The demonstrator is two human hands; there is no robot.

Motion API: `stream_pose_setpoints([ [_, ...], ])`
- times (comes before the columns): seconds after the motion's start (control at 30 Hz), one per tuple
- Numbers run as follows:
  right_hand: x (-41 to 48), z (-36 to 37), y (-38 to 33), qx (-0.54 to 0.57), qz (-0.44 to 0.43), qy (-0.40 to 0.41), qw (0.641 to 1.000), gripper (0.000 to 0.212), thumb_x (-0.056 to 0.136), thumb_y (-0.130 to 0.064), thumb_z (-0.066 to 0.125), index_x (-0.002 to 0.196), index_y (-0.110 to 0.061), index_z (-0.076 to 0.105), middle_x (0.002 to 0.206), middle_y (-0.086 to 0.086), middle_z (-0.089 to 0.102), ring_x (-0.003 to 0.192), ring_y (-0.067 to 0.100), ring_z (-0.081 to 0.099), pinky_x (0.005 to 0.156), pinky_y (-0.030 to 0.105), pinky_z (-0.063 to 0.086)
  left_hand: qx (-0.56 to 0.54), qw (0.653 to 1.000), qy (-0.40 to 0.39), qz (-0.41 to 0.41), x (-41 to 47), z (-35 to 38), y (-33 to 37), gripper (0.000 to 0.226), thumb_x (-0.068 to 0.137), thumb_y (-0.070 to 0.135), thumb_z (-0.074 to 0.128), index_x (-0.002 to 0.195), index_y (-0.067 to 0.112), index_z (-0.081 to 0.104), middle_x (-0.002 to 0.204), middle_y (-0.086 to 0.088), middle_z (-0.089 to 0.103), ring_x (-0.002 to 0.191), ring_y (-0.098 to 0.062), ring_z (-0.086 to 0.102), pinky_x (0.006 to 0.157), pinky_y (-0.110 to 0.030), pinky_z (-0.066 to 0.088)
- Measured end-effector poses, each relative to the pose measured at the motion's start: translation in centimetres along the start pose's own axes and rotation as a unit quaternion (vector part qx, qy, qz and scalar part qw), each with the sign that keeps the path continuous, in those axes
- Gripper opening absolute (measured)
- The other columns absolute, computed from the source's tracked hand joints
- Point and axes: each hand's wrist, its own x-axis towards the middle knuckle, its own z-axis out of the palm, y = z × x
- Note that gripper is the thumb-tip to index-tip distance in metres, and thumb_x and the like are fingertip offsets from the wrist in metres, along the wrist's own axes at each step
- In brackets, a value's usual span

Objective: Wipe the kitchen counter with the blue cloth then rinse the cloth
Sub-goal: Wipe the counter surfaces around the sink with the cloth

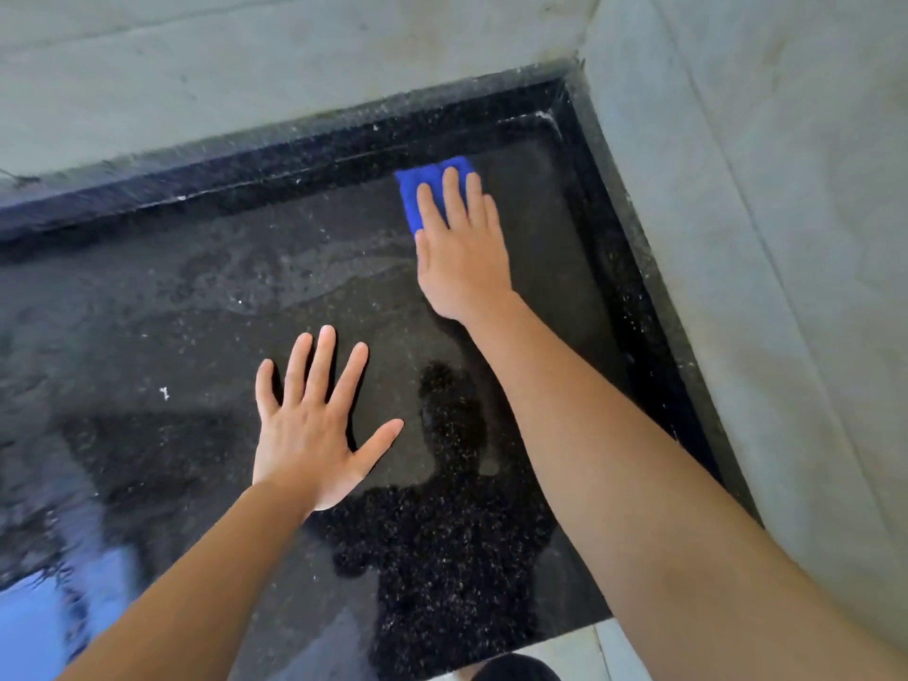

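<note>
The right hand (462,258) pressed flat, fingers straight, on the blue cloth (417,181) on the desk (147,312); the left hand (309,435) lay spread open. The cloth seemed soft, possibly damp, and easy to gather by any edge.

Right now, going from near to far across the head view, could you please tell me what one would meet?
The left hand flat on the black counter → right hand → blue cloth under its fingers → raised back edge → grey wall.

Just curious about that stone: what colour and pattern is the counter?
The counter is black with fine white speckles, seen best in the head view.
</note>
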Motion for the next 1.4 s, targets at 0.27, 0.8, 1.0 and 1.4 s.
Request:
stream_pose_setpoints([
  [0.27,-6.3,0.0,4.5,-0.018,-0.14,-0.047,0.989,0.055,0.107,-0.038,0.025,0.158,-0.016,0.021,0.166,0.011,0.012,0.153,0.033,0.008,0.124,0.046,0.013,-0.152,0.984,0.09,0.027,-0.3,-0.1,-1.4,0.082,0.09,0.075,0.028,0.149,0.02,0.044,0.164,-0.011,0.02,0.152,-0.029,0.018,0.119,-0.06,0.008],
  [0.8,2.4,1.2,-8.6,-0.015,-0.085,-0.009,0.996,0.059,0.105,-0.039,0.025,0.158,-0.014,0.017,0.165,0.018,0.009,0.152,0.04,0.005,0.123,0.051,0.012,-0.085,0.985,0.027,-0.15,1.0,0.3,-8.0,0.083,0.09,0.077,0.017,0.158,0.031,0.014,0.167,-0.008,-0.003,0.153,-0.026,-0.006,0.119,-0.062,0.001],
  [1.0,3.6,0.9,-4.8,-0.034,-0.187,-0.019,0.982,0.052,0.103,-0.033,0.031,0.152,-0.013,0.032,0.162,0.014,0.025,0.148,0.036,0.023,0.116,0.049,0.03,-0.085,0.985,0.026,-0.151,1.2,0.3,-7.9,0.083,0.089,0.076,0.021,0.158,0.029,0.018,0.167,-0.009,0.001,0.153,-0.028,-0.002,0.119,-0.062,0.002],
  [1.4,4.5,0.0,-2.7,-0.013,0.108,0.019,0.994,0.059,0.105,-0.038,0.022,0.158,-0.013,0.017,0.165,0.018,0.013,0.151,0.04,0.011,0.123,0.051,0.016,-0.065,0.989,0.014,-0.135,1.1,0.3,-8.1,0.083,0.09,0.077,0.017,0.158,0.028,0.014,0.167,-0.01,0.0,0.153,-0.031,-0.002,0.118,-0.064,0.003],
])
